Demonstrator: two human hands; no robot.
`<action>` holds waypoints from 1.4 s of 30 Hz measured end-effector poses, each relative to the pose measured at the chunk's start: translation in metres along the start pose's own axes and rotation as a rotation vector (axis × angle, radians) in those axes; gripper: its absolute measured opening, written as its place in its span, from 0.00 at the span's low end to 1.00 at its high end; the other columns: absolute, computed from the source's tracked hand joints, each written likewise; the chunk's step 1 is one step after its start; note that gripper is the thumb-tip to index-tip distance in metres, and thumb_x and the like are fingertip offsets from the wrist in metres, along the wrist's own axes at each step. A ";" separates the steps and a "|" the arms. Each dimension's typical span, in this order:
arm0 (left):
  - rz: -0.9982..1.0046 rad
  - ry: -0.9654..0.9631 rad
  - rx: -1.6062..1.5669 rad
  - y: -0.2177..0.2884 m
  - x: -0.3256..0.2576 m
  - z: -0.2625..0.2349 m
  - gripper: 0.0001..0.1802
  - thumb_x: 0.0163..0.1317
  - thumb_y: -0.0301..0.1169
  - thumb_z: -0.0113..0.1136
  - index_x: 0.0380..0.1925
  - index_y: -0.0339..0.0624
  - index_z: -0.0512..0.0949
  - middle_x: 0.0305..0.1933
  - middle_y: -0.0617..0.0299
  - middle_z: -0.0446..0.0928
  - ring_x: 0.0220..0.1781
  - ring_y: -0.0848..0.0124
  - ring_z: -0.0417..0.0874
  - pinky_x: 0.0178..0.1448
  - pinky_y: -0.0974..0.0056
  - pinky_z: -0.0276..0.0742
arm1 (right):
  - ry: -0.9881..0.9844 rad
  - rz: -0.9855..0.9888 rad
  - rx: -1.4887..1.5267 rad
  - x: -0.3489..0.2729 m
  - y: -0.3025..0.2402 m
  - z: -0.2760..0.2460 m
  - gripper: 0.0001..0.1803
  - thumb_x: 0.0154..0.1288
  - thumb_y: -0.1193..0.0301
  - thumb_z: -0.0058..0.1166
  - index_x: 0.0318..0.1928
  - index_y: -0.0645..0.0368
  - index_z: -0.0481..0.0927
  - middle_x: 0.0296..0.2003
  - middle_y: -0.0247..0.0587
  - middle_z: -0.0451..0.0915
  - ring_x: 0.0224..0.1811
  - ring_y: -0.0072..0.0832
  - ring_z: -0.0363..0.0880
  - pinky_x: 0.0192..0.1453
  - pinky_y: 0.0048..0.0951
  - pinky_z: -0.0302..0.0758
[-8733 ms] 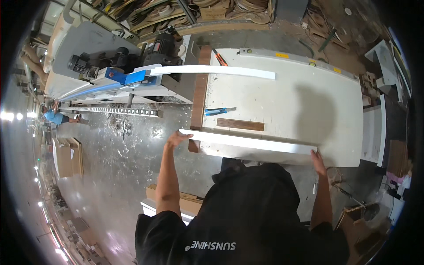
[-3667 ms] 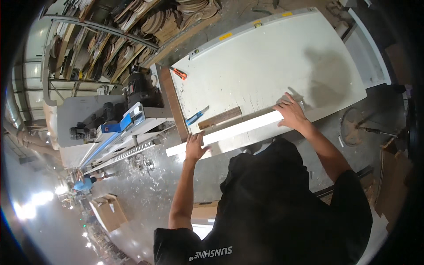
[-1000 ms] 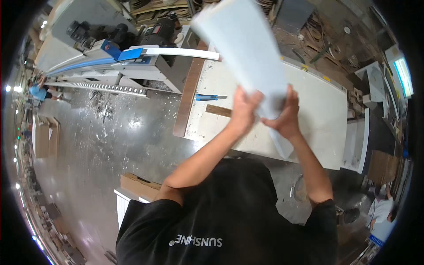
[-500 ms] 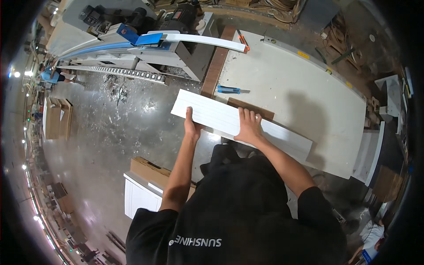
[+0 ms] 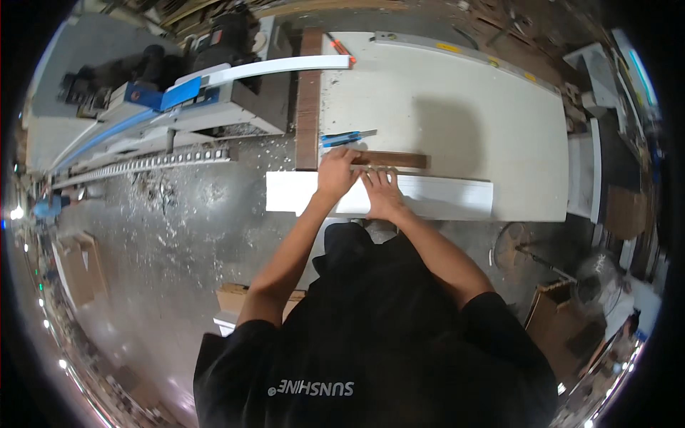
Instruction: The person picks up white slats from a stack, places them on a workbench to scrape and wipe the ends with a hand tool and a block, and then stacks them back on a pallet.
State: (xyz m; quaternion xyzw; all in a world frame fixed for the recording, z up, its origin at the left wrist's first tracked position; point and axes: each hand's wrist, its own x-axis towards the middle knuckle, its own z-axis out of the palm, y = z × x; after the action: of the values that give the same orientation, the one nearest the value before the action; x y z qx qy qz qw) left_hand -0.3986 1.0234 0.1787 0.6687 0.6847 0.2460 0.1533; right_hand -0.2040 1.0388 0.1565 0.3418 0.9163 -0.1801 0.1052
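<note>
Left hand (image 5: 337, 173), right hand (image 5: 384, 195), close together

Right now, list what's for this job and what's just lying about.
In use: white board, under the left hand and right hand; worktable; possibly the brown strip by the left hand.
Lying about: blue knife; orange-handled tool; spirit level along the far edge.
</note>
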 end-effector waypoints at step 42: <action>-0.519 0.061 -0.179 -0.175 -0.235 -0.056 0.39 0.68 0.20 0.54 0.81 0.34 0.61 0.34 0.52 0.82 0.29 0.63 0.85 0.37 0.57 0.83 | 0.032 0.011 0.145 0.000 0.000 0.009 0.79 0.32 0.62 0.83 0.86 0.49 0.48 0.76 0.54 0.60 0.81 0.54 0.57 0.85 0.63 0.49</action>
State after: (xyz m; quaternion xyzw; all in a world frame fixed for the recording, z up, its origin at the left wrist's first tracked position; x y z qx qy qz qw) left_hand -0.5625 0.7860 0.1027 0.4468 0.8130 0.2781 0.2492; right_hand -0.2034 1.0355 0.1480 0.3564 0.9006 -0.2398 0.0664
